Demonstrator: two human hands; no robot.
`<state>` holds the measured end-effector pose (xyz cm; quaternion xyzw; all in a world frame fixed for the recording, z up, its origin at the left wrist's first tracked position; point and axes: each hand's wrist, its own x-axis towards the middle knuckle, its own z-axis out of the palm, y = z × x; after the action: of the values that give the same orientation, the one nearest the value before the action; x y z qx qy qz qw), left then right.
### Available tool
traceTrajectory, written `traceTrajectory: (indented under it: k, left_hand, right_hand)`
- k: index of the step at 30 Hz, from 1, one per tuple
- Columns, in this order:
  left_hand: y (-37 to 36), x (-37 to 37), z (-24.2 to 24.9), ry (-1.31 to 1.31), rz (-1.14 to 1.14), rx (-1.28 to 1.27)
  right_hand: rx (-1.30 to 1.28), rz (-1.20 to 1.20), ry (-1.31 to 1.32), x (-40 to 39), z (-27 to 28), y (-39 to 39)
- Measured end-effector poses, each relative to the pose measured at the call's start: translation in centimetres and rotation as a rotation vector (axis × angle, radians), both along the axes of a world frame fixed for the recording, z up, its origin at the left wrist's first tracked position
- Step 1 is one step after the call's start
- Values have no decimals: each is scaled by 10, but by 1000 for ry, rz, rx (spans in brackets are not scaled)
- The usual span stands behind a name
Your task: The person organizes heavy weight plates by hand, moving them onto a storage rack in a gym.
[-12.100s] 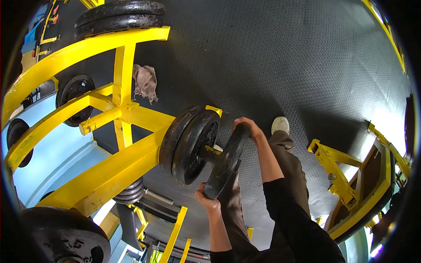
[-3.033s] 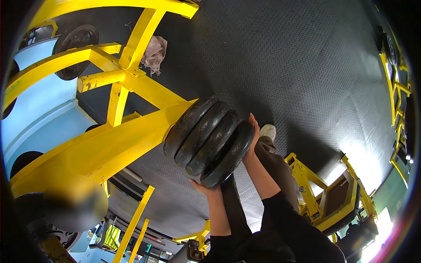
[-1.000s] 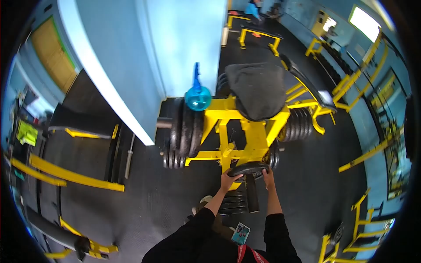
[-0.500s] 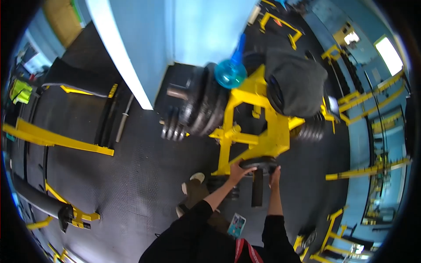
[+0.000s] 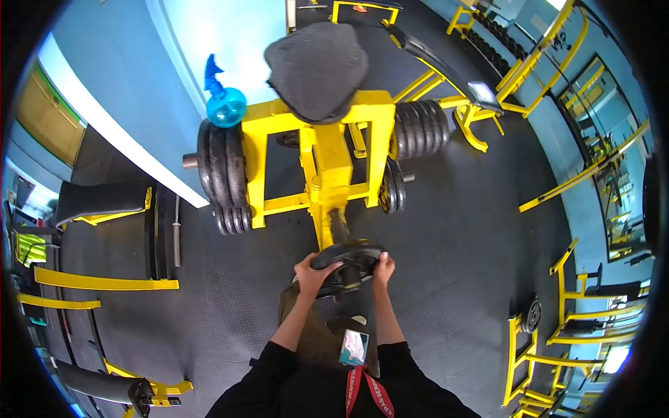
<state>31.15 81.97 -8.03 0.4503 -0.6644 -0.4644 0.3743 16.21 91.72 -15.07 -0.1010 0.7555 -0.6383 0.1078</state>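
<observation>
A black round weight plate (image 5: 355, 252) sits around the dark post (image 5: 339, 227) at the near end of the yellow weight machine (image 5: 333, 164), with the post's end showing through its middle. My left hand (image 5: 311, 277) grips the plate's left rim, thumb over the near face. On the opposite rim my right hand (image 5: 383, 270) is closed, fingers mostly behind it. Larger black plates hang on the machine's left (image 5: 224, 164) and right (image 5: 420, 129) sides. A dark grey padded seat (image 5: 317, 70) tops the machine.
A blue spray bottle (image 5: 226, 106) rests on the frame's left corner, beside the wall. Yellow benches stand at left (image 5: 104, 200) and far right (image 5: 449, 73). A mirror (image 5: 613, 167) hangs on the right wall. My badge (image 5: 354, 347) dangles on a red lanyard.
My view has turned and shifted, so the machine now appears straight ahead. Both hands stay on the plate, which now shows more of its face and sits nearer the post's end.
</observation>
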Motion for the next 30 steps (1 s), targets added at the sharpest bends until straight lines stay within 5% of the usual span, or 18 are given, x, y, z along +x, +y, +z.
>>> traceTrajectory:
  k: [11,16,19,21,23,30]
  left_hand:
    - [150,-4,51,-212,296,-44]
    - [201,-47,58,-270,288,276]
    - [221,-110,83,-30,188,286]
    - [220,-137,40,36,135,423]
    - [224,-183,47,57,82,614]
    - [197,-383,35,-115,-187,697]
  right_hand:
    - [267,198,-99,1,61,126]
    - [423,229,-169,-48,72,177]
    - [420,245,-79,-102,98,203]
    - [460,239,-42,-137,107,224]
    - [569,279,-175,-180,119,239]
    - [530,30,-270,-344,101,261]
